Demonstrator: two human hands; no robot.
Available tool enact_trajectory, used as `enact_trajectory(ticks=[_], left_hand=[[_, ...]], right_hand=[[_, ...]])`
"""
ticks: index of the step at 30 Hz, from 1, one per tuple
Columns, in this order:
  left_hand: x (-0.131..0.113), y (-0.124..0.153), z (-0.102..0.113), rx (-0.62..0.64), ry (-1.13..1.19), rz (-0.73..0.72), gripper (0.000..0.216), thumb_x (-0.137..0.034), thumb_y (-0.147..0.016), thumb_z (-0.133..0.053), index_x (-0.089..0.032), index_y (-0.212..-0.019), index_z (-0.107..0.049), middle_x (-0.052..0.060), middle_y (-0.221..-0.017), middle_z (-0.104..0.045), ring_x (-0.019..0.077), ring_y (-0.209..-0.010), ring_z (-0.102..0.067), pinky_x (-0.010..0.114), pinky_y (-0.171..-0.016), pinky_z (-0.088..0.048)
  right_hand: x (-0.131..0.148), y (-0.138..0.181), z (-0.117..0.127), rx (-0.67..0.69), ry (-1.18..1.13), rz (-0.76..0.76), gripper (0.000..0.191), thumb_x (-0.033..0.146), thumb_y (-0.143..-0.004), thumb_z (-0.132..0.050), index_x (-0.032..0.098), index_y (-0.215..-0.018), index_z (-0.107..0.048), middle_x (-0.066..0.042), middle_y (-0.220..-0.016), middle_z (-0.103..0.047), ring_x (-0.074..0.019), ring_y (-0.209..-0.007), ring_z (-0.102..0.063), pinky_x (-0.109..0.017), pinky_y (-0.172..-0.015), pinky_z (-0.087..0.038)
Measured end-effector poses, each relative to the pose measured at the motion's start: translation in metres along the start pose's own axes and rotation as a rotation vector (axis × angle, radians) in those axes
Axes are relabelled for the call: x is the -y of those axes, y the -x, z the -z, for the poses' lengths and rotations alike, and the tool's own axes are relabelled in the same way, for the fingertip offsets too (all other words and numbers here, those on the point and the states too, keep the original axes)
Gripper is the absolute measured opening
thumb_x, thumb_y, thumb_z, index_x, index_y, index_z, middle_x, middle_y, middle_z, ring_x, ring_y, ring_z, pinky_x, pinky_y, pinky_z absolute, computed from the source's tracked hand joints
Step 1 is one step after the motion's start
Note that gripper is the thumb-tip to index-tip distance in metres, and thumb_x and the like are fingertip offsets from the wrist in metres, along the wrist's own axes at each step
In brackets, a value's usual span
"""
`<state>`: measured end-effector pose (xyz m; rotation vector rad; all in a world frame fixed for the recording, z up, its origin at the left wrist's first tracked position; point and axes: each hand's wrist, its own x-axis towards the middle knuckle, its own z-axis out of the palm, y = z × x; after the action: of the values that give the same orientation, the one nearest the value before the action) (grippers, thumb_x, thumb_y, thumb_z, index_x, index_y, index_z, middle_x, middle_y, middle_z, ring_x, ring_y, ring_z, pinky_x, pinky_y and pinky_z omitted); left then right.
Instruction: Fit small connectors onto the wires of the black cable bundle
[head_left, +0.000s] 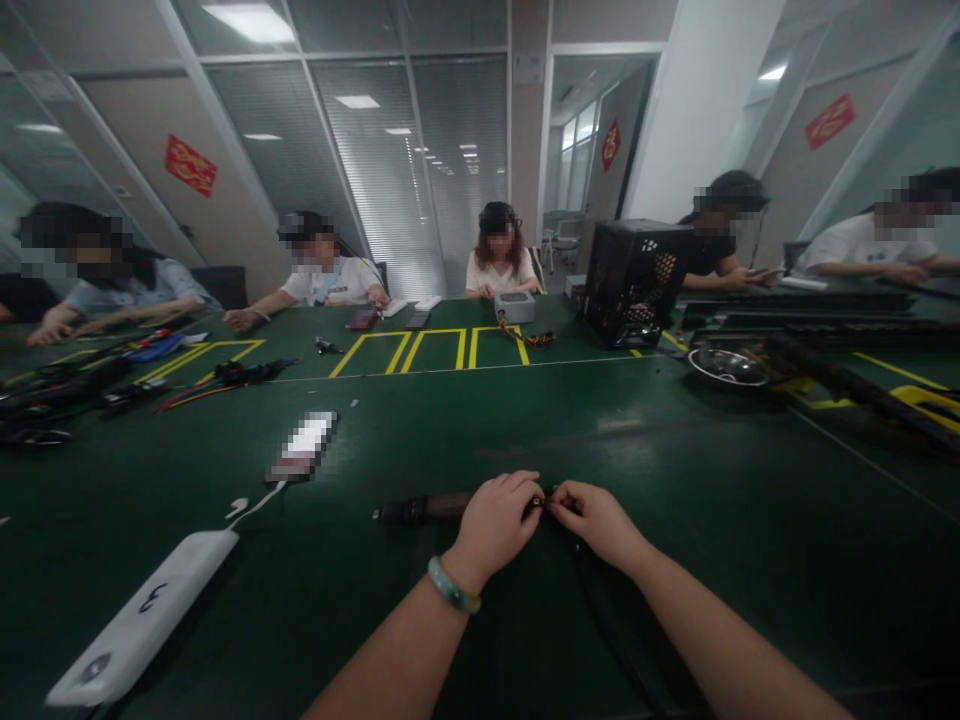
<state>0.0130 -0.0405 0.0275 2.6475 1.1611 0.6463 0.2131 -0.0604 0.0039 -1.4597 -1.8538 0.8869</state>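
Note:
A dark cylindrical tool, by its look an electric screwdriver [442,508], lies on the green table with its narrow tip to the left. My left hand [496,520], a jade-coloured bangle at its wrist, is wrapped over the tool's right end. Close beside it, my right hand [596,520] pinches a small dark part at that same end. From there a black cable [600,600] runs down toward the table's near edge. My fingers partly hide where cable and tool meet, so I cannot tell whether they are joined.
A white power bank [146,610] is wired to a phone [304,445] on the left. Cable bundles [240,375] lie farther back. A power supply [514,306], a black computer case [634,285] and a metal bowl [727,367] stand beyond. Several people sit around the table.

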Motion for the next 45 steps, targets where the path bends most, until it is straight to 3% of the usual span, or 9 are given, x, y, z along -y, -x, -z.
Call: enact_trajectory(ticks=[20, 45], left_hand=[[-0.004, -0.002, -0.002, -0.022, -0.008, 0.009, 0.013, -0.029, -0.091, -0.055, -0.024, -0.102, -0.061, 0.003, -0.118, -0.061, 0.0209, -0.106, -0.057, 0.038, -0.093, -0.045], [-0.004, -0.002, -0.002, 0.016, -0.022, -0.019, 0.014, -0.019, -0.089, -0.057, -0.025, -0.101, -0.061, 0.001, -0.113, -0.062, 0.0202, -0.104, -0.056, 0.036, -0.091, -0.045]], right_hand=[[0.001, 0.001, 0.004, -0.007, -0.031, -0.020, 0.010, 0.027, -0.086, -0.058, 0.019, -0.082, -0.064, 0.001, -0.075, -0.066, -0.0142, -0.069, -0.060, -0.023, -0.061, -0.041], [0.003, 0.001, 0.005, 0.003, -0.035, -0.008, 0.013, 0.028, -0.087, -0.057, 0.019, -0.086, -0.067, 0.000, -0.078, -0.068, -0.0152, -0.071, -0.060, -0.024, -0.064, -0.043]])
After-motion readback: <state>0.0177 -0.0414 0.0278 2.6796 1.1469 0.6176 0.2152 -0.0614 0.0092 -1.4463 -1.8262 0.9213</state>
